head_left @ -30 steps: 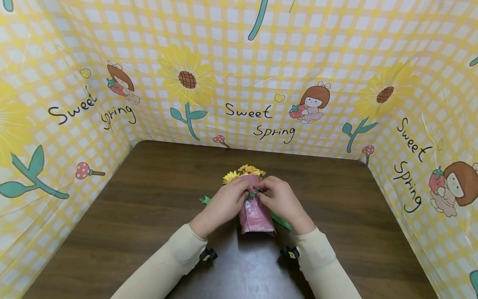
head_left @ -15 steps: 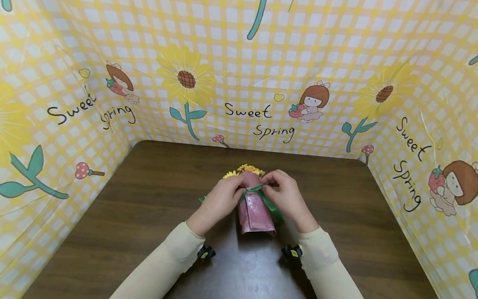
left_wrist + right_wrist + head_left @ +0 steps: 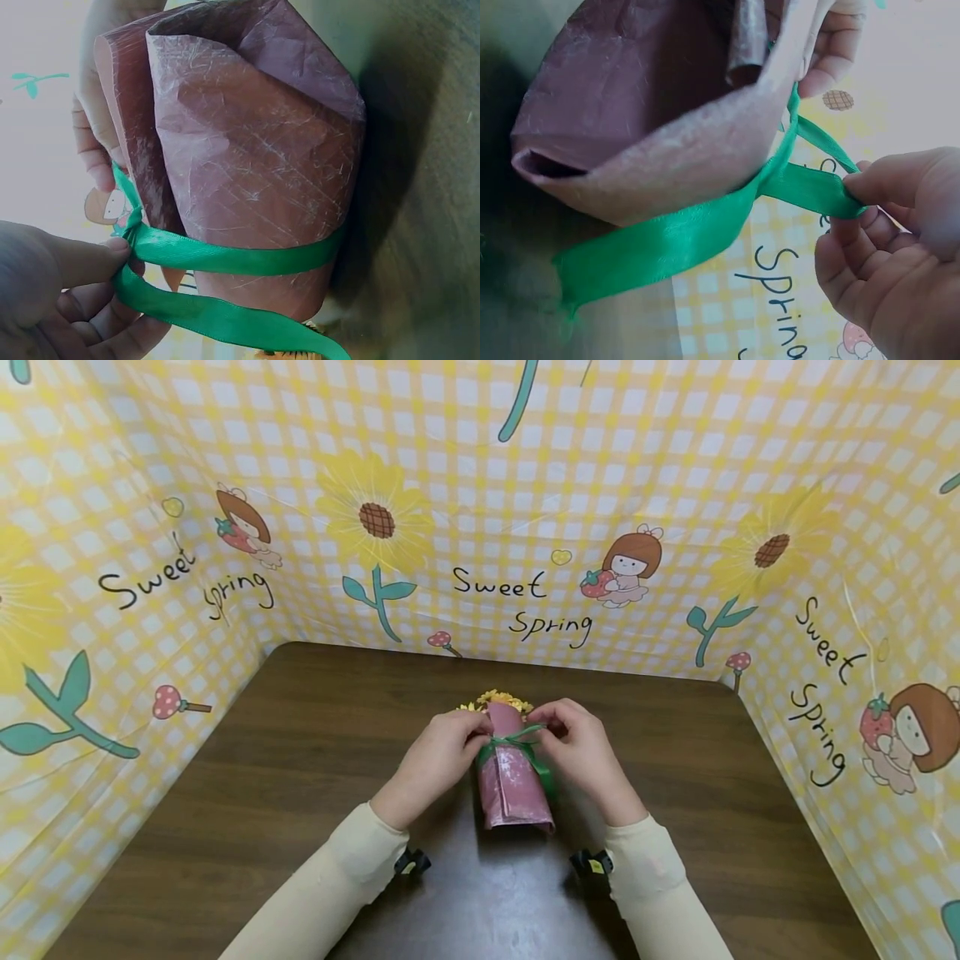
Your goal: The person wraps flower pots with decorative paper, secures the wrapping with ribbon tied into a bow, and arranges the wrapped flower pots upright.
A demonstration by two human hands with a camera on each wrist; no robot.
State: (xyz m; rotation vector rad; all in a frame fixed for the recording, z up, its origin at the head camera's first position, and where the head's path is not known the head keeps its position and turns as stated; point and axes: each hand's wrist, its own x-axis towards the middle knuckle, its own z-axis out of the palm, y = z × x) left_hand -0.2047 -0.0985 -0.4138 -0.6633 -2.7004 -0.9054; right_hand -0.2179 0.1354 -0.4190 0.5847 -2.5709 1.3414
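A bouquet wrapped in pink paper (image 3: 516, 789) lies on the table, its yellow flowers (image 3: 501, 697) pointing away from me. Green ribbon (image 3: 240, 251) runs around the wrapping, with a knot on the upper side. My left hand (image 3: 435, 764) is at the bouquet's left, thumb and fingers pinching the ribbon beside the knot in the left wrist view. From the right side, my right hand (image 3: 588, 760) pinches a loop of the ribbon (image 3: 814, 187) between thumb and forefinger, drawn out from the paper. A loose ribbon tail (image 3: 656, 247) hangs down the right side.
The dark wooden table (image 3: 315, 718) extends around the bouquet. A yellow checked cloth (image 3: 480, 510) with printed flowers and lettering encloses its back and sides. Black wrist devices (image 3: 592, 864) sit under both cuffs.
Both hands have moved apart from the middle of the bouquet, the right one further right and slightly up. The ribbon is drawn out between them, and its knot now shows.
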